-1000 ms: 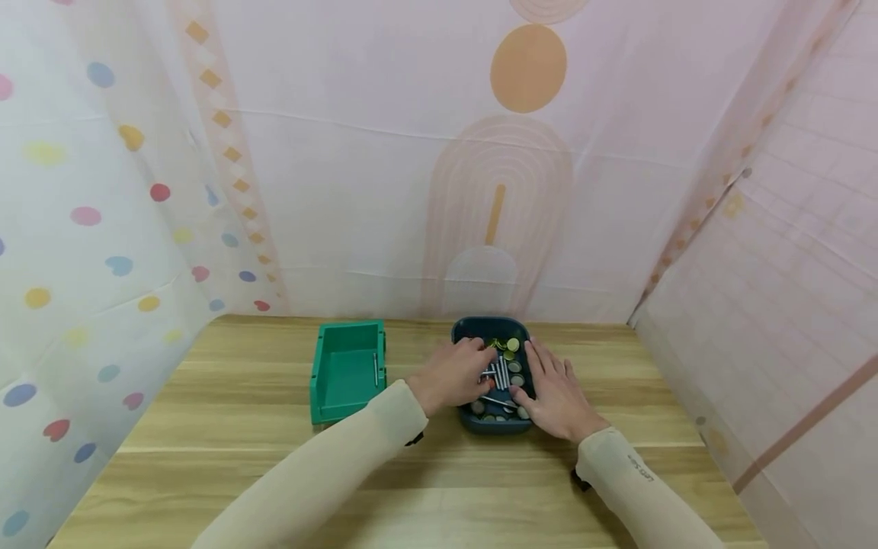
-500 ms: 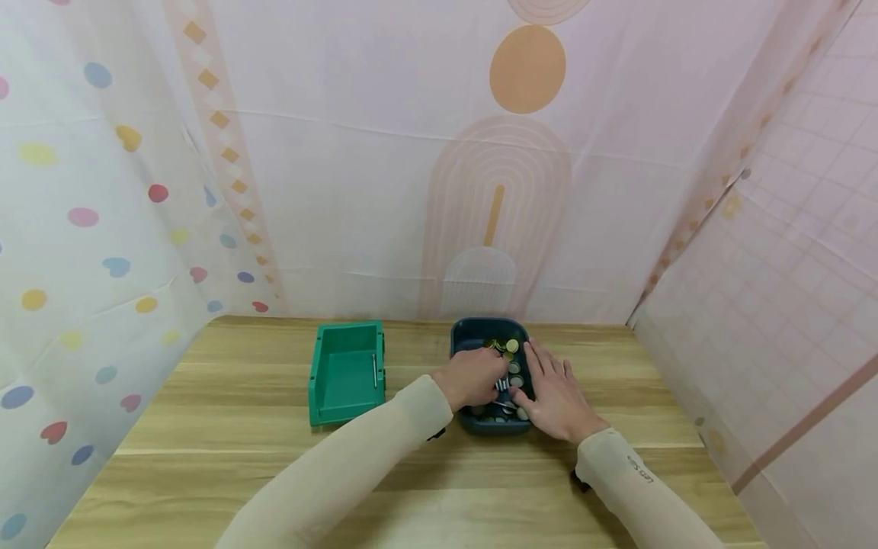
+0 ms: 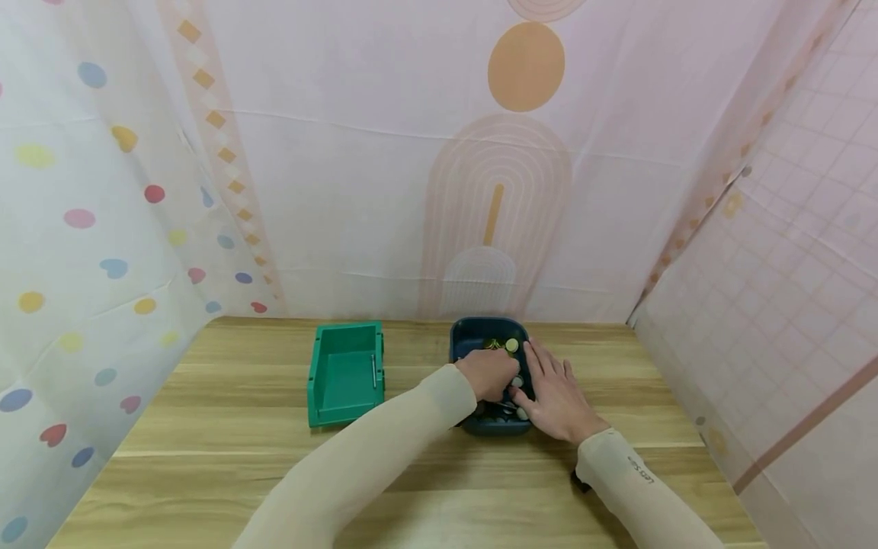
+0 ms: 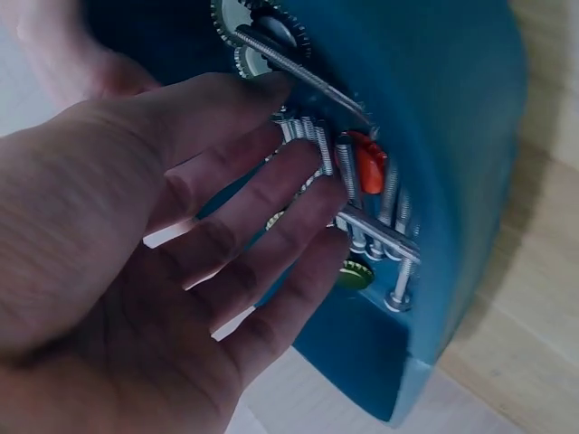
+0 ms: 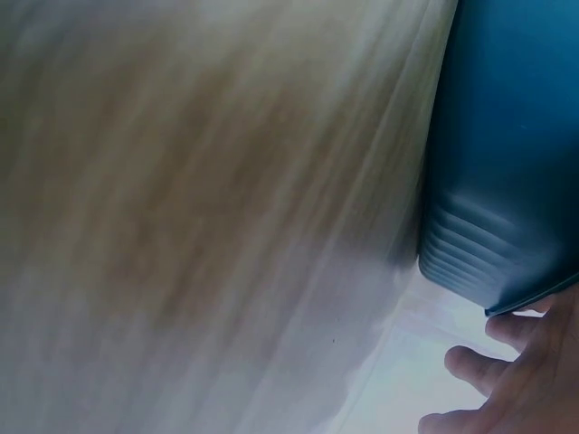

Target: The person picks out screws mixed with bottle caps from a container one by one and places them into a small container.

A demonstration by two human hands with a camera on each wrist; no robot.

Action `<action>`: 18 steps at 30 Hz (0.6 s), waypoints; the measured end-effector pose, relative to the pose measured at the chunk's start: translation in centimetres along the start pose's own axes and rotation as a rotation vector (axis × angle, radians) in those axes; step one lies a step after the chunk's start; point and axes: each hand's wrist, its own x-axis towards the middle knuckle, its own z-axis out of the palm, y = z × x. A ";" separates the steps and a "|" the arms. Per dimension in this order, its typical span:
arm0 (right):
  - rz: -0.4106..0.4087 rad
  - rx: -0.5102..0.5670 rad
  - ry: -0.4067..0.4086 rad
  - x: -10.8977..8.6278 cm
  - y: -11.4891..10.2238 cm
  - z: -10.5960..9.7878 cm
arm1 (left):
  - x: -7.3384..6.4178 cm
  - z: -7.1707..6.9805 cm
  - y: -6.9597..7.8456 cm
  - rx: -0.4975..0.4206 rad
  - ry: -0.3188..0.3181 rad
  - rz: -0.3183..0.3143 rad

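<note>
While the straight-fingered right hand (image 3: 559, 393) braces the tub (image 3: 495, 429), the unclenched left hand (image 3: 488, 374) inside seemingly seeks bolts (image 4: 347, 172), next needing a pinch.

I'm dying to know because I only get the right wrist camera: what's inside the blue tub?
Observer: Metal bolts and round caps lie in the blue tub.
Operator: Cool! And what's the left hand doing?
Observer: It's reaching down into the tub; the head view shows that.
Operator: Is there another box on the table?
Observer: Yes, an open green bin stands to the left of the tub.
</note>
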 end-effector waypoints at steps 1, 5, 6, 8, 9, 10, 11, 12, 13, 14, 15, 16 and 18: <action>-0.001 0.002 -0.001 0.0 0.0 0.0 | -0.1 -0.2 0.1 0.004 -0.003 -0.001; 0.003 0.005 -0.003 0.1 0.0 -0.1 | -0.1 -0.7 0.6 0.026 -0.027 -0.012; 0.002 0.007 -0.002 0.1 0.0 -0.1 | 0.1 -0.6 0.6 0.032 -0.035 -0.016; 0.004 0.007 -0.003 0.1 -0.1 -0.1 | 1.0 -0.1 0.5 0.040 -0.060 -0.023; 0.001 0.006 -0.001 0.1 -0.1 -0.1 | 1.6 0.4 0.3 0.043 -0.075 -0.029; 0.003 0.005 -0.002 0.1 -0.1 -0.1 | 2.6 1.4 0.0 0.047 -0.077 -0.027; 0.004 0.004 -0.003 0.1 -0.1 -0.1 | 3.7 2.4 -0.4 0.053 -0.080 -0.025; 0.007 0.003 -0.004 0.1 -0.1 -0.2 | 4.4 3.1 -0.6 0.051 -0.090 -0.026; 0.009 -0.001 -0.006 0.0 -0.1 -0.2 | 5.1 3.9 -0.8 0.051 -0.099 -0.026; 0.010 0.000 -0.007 0.0 -0.2 -0.2 | 5.8 4.7 -1.1 0.054 -0.098 -0.018; 0.014 -0.002 -0.009 0.0 -0.3 -0.2 | 6.4 5.4 -1.2 0.053 -0.098 -0.018; 0.024 -0.006 -0.016 0.0 -0.3 -0.2 | 6.9 6.0 -1.4 0.051 -0.092 -0.016; 0.036 -0.009 -0.021 0.0 -0.6 -0.2 | 7.0 6.1 -1.5 0.045 -0.096 -0.019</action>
